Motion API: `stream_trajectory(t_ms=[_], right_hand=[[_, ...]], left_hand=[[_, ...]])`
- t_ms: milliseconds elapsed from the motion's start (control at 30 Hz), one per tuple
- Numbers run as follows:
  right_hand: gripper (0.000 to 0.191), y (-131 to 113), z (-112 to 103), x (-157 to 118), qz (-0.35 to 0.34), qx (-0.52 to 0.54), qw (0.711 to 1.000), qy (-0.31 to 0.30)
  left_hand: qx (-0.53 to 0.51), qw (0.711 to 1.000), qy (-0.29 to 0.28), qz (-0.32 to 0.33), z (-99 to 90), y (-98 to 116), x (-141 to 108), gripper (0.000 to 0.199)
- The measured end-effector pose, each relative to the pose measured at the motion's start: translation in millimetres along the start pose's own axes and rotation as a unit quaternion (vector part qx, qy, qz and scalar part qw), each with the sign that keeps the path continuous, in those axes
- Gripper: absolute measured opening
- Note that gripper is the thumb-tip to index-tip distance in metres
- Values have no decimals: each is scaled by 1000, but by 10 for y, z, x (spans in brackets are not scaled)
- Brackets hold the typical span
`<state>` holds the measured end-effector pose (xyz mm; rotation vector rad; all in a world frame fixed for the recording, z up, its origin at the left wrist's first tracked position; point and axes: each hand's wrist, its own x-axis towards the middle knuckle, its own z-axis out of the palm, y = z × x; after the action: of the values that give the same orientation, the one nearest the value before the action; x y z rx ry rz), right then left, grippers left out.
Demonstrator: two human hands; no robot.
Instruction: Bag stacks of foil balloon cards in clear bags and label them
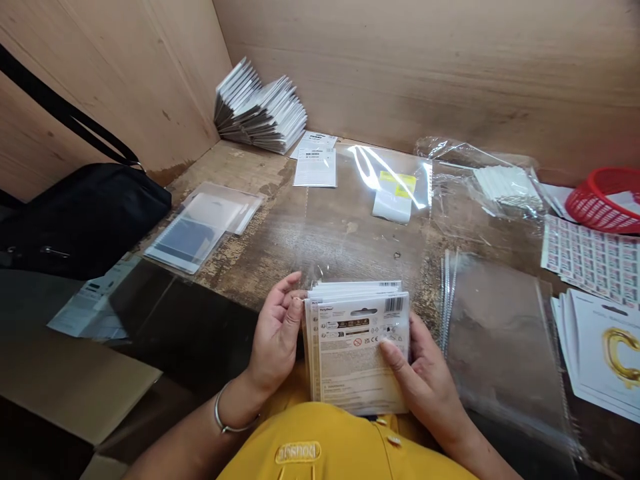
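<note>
Left hand [274, 333] and right hand [425, 377] clasped opposite edges of a squared stack of glossy white printed cards [357, 347], fingers curved. A thin clear plastic sleeve [503, 347] lay flat just beyond the right hand.

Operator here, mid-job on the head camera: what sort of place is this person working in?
Probably a small packing station, though that is a judgement: barcoded retail cards, clear plastic sleeves and sheets of printed labels lie about a worn wooden bench walled in by plywood panels.
</note>
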<state>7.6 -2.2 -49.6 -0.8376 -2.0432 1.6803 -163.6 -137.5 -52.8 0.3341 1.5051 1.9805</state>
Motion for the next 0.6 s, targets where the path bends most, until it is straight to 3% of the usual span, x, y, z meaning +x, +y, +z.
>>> stream_trajectory(t_ms=[200,333,467,600], right_hand=[[55,8,-2,-8,-1,12,1000,6],[56,22,-2,-13,-6,4,1000,11],[51,13,-8,-6,-11,1,1000,5],[44,-23,-4,-10,-24,-5,1000,-3]], left_hand=[[-140,984,-60,-93,-40,3,87,38],[-178,973,-85,-122,-32,50,108,36],[-155,980,-66,-104,-12,89,129,35],[-71,996,-23,-42,5,61,130,34]])
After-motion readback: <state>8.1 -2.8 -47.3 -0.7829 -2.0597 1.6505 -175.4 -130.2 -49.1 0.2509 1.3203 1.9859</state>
